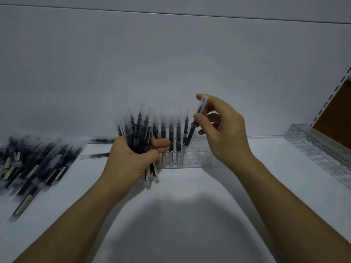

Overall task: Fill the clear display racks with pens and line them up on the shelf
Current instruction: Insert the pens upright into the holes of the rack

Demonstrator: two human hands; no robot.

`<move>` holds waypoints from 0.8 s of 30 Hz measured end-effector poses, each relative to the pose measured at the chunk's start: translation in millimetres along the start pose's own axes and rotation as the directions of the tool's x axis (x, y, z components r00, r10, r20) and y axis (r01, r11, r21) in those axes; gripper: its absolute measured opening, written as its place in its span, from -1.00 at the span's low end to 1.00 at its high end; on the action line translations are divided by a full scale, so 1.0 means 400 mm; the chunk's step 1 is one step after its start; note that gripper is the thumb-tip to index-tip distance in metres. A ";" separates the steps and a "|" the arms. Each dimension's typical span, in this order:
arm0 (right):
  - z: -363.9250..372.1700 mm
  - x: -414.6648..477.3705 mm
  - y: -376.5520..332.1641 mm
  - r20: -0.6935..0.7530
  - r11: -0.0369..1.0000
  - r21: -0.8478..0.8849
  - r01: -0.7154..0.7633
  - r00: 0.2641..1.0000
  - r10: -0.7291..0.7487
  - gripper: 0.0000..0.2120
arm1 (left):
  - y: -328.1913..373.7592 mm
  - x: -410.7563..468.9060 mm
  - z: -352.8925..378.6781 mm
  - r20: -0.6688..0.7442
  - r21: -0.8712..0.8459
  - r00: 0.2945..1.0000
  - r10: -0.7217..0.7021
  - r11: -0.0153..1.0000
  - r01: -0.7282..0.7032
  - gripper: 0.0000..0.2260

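Note:
A clear display rack (197, 156) stands on the white shelf (190, 205) at the centre. Several dark pens with clear caps (175, 137) stand upright in its left part. My left hand (131, 158) grips a bundle of pens (139, 130), caps up, just left of the rack. My right hand (224, 130) pinches a single pen (195, 122) between thumb and fingers. That pen is tilted, and its lower end sits at a hole in the rack beside the standing pens.
A blurred heap of loose pens (32, 166) lies on the shelf at the left, with two stray pens (98, 148) nearer the rack. A second clear rack (319, 149) lies at the right by the slotted shelf upright (330, 97).

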State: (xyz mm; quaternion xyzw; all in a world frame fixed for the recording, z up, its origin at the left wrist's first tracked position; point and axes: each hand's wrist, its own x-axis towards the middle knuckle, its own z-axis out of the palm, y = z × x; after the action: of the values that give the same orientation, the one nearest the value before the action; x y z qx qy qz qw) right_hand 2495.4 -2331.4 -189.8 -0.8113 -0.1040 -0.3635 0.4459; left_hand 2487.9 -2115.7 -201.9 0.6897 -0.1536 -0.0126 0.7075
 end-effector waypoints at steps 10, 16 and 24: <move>0.020 -0.017 -0.003 0.125 0.992 -0.113 0.049 0.992 -0.034 -0.52 | -0.015 0.010 -0.012 0.004 -0.112 0.999 -0.044 0.993 0.044 -0.78; 0.023 -0.028 0.004 0.142 0.983 -0.170 0.064 0.989 -0.040 -0.54 | -0.013 0.007 -0.012 0.161 -0.182 0.987 -0.023 0.982 0.052 -0.77; 0.017 -0.037 -0.071 -0.051 0.980 -0.063 0.190 0.980 -0.193 -0.89 | -0.010 0.006 -0.013 0.178 -0.224 0.979 0.097 0.973 -0.055 -0.82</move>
State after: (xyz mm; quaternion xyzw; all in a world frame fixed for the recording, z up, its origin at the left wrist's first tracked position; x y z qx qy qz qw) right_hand 2474.1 -2306.9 -183.9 -0.7995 -0.1583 -0.4304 0.3880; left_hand 2492.3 -2111.5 -205.6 0.5973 -0.2436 -0.0672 0.7611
